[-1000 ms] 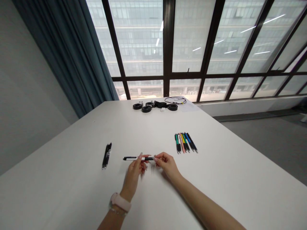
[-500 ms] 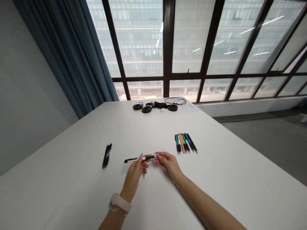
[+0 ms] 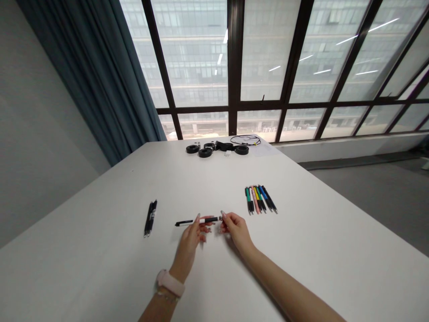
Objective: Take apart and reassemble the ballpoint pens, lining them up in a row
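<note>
A pen [image 3: 203, 221] with a white middle, a black grip and a black clip end lies level above the table, its clip end pointing left. My left hand [image 3: 191, 239] is closed on it, with the thumb on top and the fingers underneath. At the pen's right end, my right hand [image 3: 236, 229] pinches its tip between thumb and forefinger; the fingertips partly hide that end. Two black pens [image 3: 150, 219] lie side by side to the left of my left hand. Beyond my right hand, several coloured pens [image 3: 259, 199] lie in a row.
The white table [image 3: 110, 277] extends toward the windows. At its far end are several black rolls [image 3: 205, 153], a coiled black cable [image 3: 246, 140] and a small white piece [image 3: 228, 153]. A blue curtain [image 3: 110, 76] hangs at the left.
My right hand has shifted slightly right, and a little more of the pen's tip end shows beside its fingertips. My left hand still holds the pen, almost unmoved.
</note>
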Motion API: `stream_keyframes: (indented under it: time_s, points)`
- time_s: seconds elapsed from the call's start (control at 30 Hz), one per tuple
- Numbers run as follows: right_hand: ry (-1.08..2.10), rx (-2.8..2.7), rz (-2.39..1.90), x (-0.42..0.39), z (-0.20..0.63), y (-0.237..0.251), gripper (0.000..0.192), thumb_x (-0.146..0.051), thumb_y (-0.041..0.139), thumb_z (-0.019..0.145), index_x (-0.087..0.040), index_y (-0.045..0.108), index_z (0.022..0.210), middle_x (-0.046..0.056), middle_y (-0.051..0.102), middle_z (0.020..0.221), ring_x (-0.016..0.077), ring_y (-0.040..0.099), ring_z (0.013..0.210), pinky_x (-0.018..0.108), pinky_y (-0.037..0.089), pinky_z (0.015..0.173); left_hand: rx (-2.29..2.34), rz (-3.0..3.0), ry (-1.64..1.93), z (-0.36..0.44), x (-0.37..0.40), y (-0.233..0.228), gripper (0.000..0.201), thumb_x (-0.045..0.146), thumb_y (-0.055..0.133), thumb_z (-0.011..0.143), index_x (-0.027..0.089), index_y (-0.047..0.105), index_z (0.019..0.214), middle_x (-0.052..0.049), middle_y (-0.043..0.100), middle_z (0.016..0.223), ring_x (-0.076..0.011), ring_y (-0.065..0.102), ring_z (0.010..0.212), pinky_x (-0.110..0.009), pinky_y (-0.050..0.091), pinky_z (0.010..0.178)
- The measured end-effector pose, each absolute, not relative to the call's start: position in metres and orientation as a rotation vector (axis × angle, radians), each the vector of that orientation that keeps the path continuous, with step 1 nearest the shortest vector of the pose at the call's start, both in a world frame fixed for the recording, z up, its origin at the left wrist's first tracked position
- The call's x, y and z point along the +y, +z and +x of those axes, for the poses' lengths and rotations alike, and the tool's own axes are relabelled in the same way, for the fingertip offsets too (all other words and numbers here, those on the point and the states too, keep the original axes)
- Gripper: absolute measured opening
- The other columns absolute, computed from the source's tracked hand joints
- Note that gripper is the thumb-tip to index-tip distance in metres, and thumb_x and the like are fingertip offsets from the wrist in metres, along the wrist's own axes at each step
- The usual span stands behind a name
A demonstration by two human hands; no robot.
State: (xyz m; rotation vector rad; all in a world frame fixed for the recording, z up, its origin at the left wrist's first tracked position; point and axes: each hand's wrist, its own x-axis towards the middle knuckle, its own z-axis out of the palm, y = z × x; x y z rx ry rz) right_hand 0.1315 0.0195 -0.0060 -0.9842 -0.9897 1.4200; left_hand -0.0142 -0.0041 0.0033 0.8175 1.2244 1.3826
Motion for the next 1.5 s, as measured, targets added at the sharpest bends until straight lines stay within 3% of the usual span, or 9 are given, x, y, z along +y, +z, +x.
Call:
stream_keyframes:
  time_s: [0.23, 1.2, 1.5]
  points:
    - [1.186, -1.085, -1.071, 0.0147, 0.1325, -0.0055, 0.050, -0.063, 0.054, 0.078, -0.018, 0.052, 0.056, -0.003, 0.048, 0.047, 0.0105, 0.044, 0.046, 0.023, 0.036, 0.048, 1.243, 0.811, 1.385, -0.0106, -0.0056, 0.0111, 0.059, 0.062, 0.066, 0.062, 0.010, 0.071, 0.087, -0.011, 0.070, 0.073, -0.0151, 0.058, 0.062, -0.022, 0.039, 0.049]
    - [1.199, -1.168, -1.093, 0.0143, 0.1316, -0.0090, 0.050, -0.063, 0.049, 0.081, -0.018, 0.053, 0.060, -0.003, 0.048, 0.050, 0.0110, 0.044, 0.049, 0.023, 0.035, 0.050, 1.234, 0.833, 1.386, -0.0133, -0.0039, 0.0050, 0.059, 0.061, 0.066, 0.063, 0.009, 0.071, 0.089, -0.013, 0.071, 0.077, -0.0147, 0.058, 0.061, -0.021, 0.039, 0.047]
    - [1.187, -1.186, -1.105, 0.0146, 0.1323, -0.0062, 0.053, -0.063, 0.047, 0.083, -0.019, 0.048, 0.053, -0.003, 0.046, 0.048, 0.0113, 0.043, 0.048, 0.024, 0.033, 0.050, 1.241, 0.849, 1.381, -0.0141, -0.0032, 0.0044, 0.056, 0.062, 0.065, 0.064, 0.011, 0.071, 0.088, -0.011, 0.071, 0.076, -0.0152, 0.059, 0.062, -0.022, 0.040, 0.048]
